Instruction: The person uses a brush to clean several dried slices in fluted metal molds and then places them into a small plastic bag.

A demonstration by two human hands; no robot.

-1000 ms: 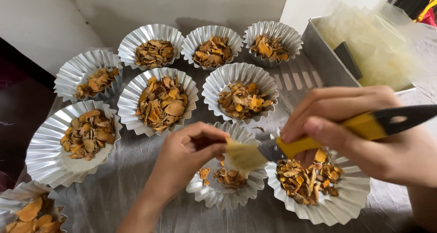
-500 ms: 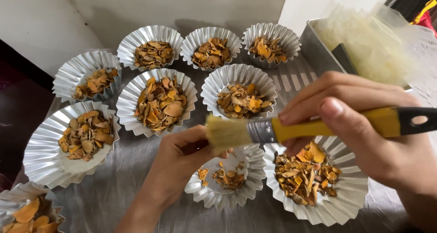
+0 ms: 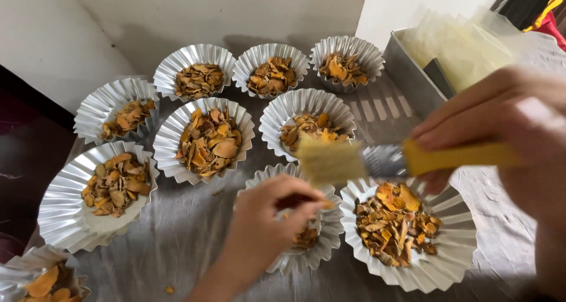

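Note:
My right hand (image 3: 507, 137) grips a yellow-handled brush (image 3: 401, 159) held level, its pale bristles pointing left above the small fluted foil cup (image 3: 327, 246). My left hand (image 3: 265, 225) reaches into that same cup, fingers pinched on orange-brown dried chips; most of the cup's contents are hidden under the hand. Right beside it sits a larger foil cup (image 3: 454, 266) full of the same dried chips.
Several more fluted foil cups of dried orange chips (image 3: 207, 138) stand in rows on a grey cloth (image 3: 177, 231). A metal tray (image 3: 413, 78) with clear plastic bags sits at the back right. A white wall runs behind.
The brush rose from the small cup and now hovers level above it, blurred by motion. My left hand stayed in the small cup, fingers closing on chips.

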